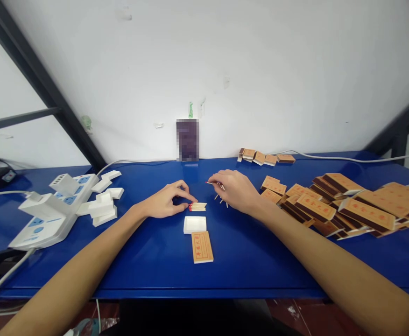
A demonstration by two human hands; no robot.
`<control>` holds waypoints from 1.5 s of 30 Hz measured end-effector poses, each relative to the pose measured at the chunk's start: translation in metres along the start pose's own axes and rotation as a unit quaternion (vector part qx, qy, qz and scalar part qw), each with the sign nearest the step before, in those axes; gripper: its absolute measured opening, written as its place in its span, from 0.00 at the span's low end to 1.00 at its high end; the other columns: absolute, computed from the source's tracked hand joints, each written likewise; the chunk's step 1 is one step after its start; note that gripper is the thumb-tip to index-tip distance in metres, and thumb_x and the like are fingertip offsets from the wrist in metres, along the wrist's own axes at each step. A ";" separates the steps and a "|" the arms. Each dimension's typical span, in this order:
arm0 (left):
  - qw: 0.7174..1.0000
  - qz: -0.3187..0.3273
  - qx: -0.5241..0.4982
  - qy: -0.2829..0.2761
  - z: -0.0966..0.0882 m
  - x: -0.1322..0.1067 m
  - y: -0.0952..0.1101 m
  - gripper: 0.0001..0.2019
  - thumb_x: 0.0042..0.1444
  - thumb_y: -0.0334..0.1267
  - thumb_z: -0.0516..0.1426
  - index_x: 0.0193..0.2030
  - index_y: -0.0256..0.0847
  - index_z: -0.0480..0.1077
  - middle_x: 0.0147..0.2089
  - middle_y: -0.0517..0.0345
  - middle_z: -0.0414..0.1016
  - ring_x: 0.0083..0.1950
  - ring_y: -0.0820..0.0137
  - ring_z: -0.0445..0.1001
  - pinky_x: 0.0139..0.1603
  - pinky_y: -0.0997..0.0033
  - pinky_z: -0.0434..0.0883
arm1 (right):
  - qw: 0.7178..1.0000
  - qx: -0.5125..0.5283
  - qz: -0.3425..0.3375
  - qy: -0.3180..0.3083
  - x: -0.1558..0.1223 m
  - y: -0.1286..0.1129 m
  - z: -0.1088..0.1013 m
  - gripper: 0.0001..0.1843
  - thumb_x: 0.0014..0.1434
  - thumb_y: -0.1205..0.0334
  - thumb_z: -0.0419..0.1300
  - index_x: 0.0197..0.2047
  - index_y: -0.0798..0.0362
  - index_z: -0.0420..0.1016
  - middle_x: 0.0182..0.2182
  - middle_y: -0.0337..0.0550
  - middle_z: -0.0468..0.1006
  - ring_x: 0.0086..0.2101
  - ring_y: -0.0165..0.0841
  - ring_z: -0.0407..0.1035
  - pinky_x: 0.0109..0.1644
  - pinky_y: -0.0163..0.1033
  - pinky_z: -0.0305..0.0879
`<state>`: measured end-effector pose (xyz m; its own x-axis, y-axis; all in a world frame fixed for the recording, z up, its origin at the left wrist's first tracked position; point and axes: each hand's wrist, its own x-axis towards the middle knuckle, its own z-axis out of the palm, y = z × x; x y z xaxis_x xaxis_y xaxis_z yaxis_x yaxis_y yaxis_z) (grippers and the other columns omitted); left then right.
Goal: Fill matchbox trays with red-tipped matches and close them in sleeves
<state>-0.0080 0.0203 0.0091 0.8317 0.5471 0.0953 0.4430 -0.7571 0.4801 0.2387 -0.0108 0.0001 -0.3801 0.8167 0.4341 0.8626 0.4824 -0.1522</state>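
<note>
A small row of red-headed matches [198,206] lies on the blue table in front of me. Curved around its head end is my left hand [169,200], thumb and index finger apart, the fingertips at or touching the red heads. My right hand [233,189] is closed in a pinch on a match [209,182], whose red head points left. Several loose matches [221,200] show under that hand, partly hidden by it. Nearer to me sit an open white matchbox tray [195,225] and, against its front edge, an orange printed matchbox sleeve [202,248].
A big heap of orange matchboxes [365,205] covers the right side. More small boxes [259,157] line the wall. On the left are loose white trays [104,205] beside a power strip [59,210] with plugs and cables. A dark blurred-out rectangular object [187,140] leans against the wall.
</note>
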 end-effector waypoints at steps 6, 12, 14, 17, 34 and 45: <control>1.000 0.012 0.002 0.000 -0.001 -0.001 0.001 0.12 0.60 0.36 0.57 0.49 0.48 0.78 0.46 0.55 0.67 0.45 0.68 0.69 0.54 0.62 0.67 | 0.994 0.071 -0.084 -0.015 0.002 -0.014 0.012 0.12 0.63 0.70 0.55 0.45 0.53 0.78 0.39 0.44 0.81 0.41 0.35 0.73 0.47 0.40 0.63; 0.999 0.021 -0.024 -0.008 0.000 -0.002 -0.002 0.12 0.60 0.34 0.56 0.47 0.48 0.79 0.46 0.55 0.68 0.43 0.70 0.69 0.48 0.66 0.67 | 1.000 0.016 0.003 -0.014 0.000 0.001 -0.010 0.15 0.64 0.70 0.51 0.48 0.56 0.77 0.42 0.48 0.80 0.43 0.37 0.72 0.47 0.40 0.63; 0.999 0.022 -0.035 -0.003 0.002 -0.001 -0.004 0.13 0.60 0.34 0.55 0.47 0.46 0.78 0.46 0.54 0.68 0.41 0.71 0.69 0.44 0.69 0.68 | 0.997 -0.034 0.054 -0.045 -0.002 0.009 -0.021 0.16 0.64 0.69 0.49 0.47 0.56 0.77 0.42 0.50 0.80 0.43 0.39 0.72 0.45 0.41 0.63; 0.998 0.006 -0.051 0.032 0.005 0.000 -0.005 0.14 0.62 0.35 0.53 0.50 0.44 0.77 0.43 0.54 0.69 0.37 0.72 0.68 0.37 0.72 0.66 | 0.990 -0.063 0.092 -0.087 -0.007 0.013 -0.030 0.16 0.65 0.67 0.48 0.44 0.54 0.76 0.40 0.50 0.80 0.40 0.39 0.73 0.41 0.40 0.62; 0.995 -0.054 0.002 0.085 0.013 0.008 0.000 0.14 0.63 0.41 0.54 0.50 0.44 0.77 0.37 0.58 0.69 0.32 0.74 0.66 0.38 0.70 0.67 | 0.992 -0.061 0.037 -0.104 -0.006 -0.005 -0.002 0.12 0.64 0.59 0.56 0.44 0.56 0.77 0.41 0.52 0.76 0.42 0.41 0.72 0.45 0.41 0.64; 0.990 -0.065 0.008 0.123 0.017 0.011 0.002 0.12 0.60 0.40 0.57 0.48 0.42 0.75 0.30 0.62 0.68 0.29 0.73 0.65 0.33 0.72 0.64 | 0.995 0.022 -0.066 -0.066 -0.002 -0.005 0.011 0.12 0.62 0.70 0.54 0.44 0.54 0.77 0.42 0.47 0.78 0.42 0.37 0.69 0.46 0.40 0.60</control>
<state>0.0071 0.0187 -0.0034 0.6607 0.7099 0.2438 0.5487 -0.6785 0.4885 0.2318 -0.0116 -0.0101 -0.5330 0.7781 0.3324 0.7876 0.5998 -0.1412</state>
